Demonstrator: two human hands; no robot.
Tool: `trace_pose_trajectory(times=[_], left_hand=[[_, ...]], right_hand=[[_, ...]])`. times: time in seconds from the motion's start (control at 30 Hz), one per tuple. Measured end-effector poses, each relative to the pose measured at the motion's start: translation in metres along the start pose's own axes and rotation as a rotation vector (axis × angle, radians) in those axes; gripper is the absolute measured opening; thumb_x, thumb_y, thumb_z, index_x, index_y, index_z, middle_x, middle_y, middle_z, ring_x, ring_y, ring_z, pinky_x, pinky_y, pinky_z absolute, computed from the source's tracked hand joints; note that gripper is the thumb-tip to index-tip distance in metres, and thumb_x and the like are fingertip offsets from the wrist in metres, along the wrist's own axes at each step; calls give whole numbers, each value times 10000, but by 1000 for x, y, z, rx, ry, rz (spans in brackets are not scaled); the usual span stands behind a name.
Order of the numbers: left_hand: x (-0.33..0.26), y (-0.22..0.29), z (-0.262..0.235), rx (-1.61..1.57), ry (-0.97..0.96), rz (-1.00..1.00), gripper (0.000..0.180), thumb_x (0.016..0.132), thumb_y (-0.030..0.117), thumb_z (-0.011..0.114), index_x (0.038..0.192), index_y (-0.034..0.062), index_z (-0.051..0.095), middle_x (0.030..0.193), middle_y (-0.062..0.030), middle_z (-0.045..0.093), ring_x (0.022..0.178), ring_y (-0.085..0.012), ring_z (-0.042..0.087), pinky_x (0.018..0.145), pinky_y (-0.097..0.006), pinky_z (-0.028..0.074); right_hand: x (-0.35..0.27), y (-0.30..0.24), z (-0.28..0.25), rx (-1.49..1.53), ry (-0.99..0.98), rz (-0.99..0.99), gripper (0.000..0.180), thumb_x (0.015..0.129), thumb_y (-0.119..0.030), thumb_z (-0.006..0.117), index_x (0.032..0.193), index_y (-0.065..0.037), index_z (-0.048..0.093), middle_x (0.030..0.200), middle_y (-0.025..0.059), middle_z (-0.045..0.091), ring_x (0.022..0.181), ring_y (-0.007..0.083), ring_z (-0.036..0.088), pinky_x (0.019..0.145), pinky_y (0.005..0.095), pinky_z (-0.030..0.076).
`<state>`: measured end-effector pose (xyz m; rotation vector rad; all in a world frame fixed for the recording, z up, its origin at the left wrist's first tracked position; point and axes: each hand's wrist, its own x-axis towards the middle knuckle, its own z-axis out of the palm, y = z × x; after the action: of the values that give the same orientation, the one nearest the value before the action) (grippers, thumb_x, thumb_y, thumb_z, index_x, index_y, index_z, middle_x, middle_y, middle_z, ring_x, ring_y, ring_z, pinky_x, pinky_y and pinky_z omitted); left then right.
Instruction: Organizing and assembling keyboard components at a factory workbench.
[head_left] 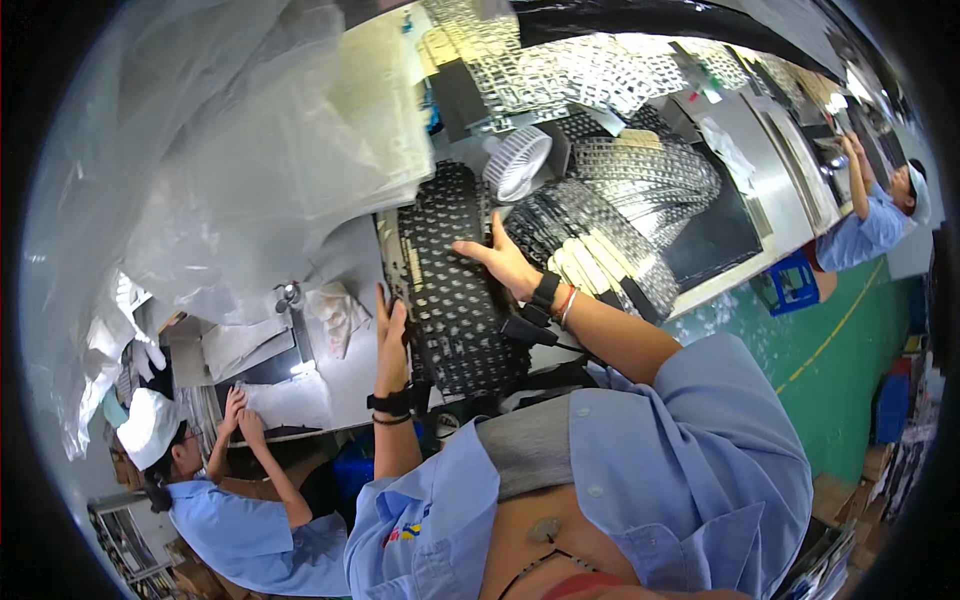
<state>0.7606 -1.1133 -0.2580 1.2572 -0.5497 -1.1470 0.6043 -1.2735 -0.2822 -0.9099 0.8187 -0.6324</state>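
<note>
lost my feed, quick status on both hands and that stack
Left hand flat on stack's left edge. Right hand open on black perforated sheet stack. White fan just beyond.

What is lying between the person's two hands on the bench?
In the head view, a stack of black perforated sheets lies between the left hand and the right hand. Both hands press against its opposite edges.

Your hands flank the black perforated sheet stack (455,290). Beyond it a small white fan (516,163) and fanned sheet piles (620,200) block you; bare counter (345,375) lies open at your left, below clear plastic sheeting (230,150).
</note>
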Motion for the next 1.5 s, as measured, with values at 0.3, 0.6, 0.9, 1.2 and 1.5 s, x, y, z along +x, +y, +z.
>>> trace_pose_trajectory(times=[0.3, 0.6, 0.9, 1.2, 1.5], left_hand=[[-9, -28, 27, 481, 52, 108, 652, 850, 204, 638, 1336, -60, 292, 1317, -184, 354, 1182, -282, 385, 1024, -384, 303], [8, -54, -11, 620, 93, 213, 837, 833, 183, 654, 1451, 35, 110, 1380, -197, 331, 1232, -278, 389, 1028, -371, 326], [5, -52, 4, 43, 37, -49, 787, 857, 179, 630, 1449, 57, 127, 1329, -164, 397, 1133, -245, 476, 932, -339, 432], [12, -72, -18, -53, 37, -45, 926, 787, 166, 715, 1465, 69, 92, 1342, -138, 400, 1140, -217, 472, 946, -316, 421], [27, -76, -21, 97, 55, -158, 1030, 737, 295, 762, 1435, -21, 74, 1365, -199, 352, 1241, -260, 377, 1027, -342, 321]], right_hand=[[-3, 42, 5, -402, 98, -472, 1033, 760, -228, 737, 1441, 33, 6, 1314, 174, 424, 1121, 193, 482, 950, 294, 404], [-7, 11, -13, 64, -109, -113, 1032, 751, -190, 723, 1460, -41, -12, 1336, 163, 414, 1150, 199, 480, 973, 302, 395], [-4, 12, -30, -140, -72, -99, 970, 762, -496, 688, 1420, 32, 209, 1402, 247, 335, 1281, 305, 372, 1055, 330, 303], [1, 35, -34, 123, -189, 184, 875, 878, -403, 578, 1474, -113, 7, 1394, 111, 349, 1189, 204, 446, 975, 306, 388], [23, 51, -40, 269, -219, 357, 361, 917, -372, 462, 1083, -65, 556, 958, 74, 624, 861, 183, 617, 781, 340, 508]])
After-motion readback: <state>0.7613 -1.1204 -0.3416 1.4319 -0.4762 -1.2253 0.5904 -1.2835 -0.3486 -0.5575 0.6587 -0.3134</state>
